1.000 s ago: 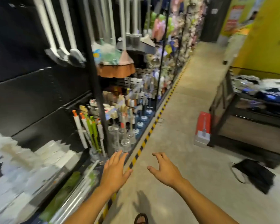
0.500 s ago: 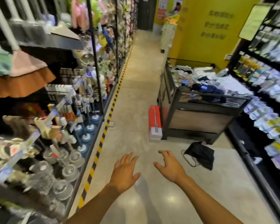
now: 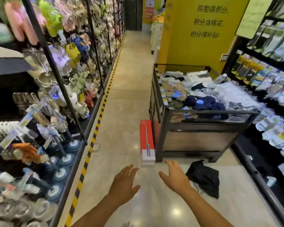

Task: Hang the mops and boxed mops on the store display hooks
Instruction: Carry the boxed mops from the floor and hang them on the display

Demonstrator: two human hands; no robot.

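Note:
A long red and white boxed mop (image 3: 147, 143) lies on the floor along the left side of a black wire bin, its white end nearest me. My left hand (image 3: 124, 184) hovers over the floor just short of the box, fingers spread and holding nothing. My right hand (image 3: 175, 176) is held out beside it, to the right of the box's near end, also spread and empty. Neither hand touches the box. The hanging mops are out of view.
A black wire bin (image 3: 202, 136) heaped with packed clothes stands right of the box. A black bag (image 3: 203, 177) lies on the floor by my right hand. Shelves of hanging goods (image 3: 59, 99) line the left behind a yellow-black floor stripe (image 3: 95, 131); more shelves (image 3: 272, 95) stand on the right.
My view has swung right, away from the hanging mops and brooms toward the aisle. The boxed mop has come closer, and both empty hands now reach near its end.

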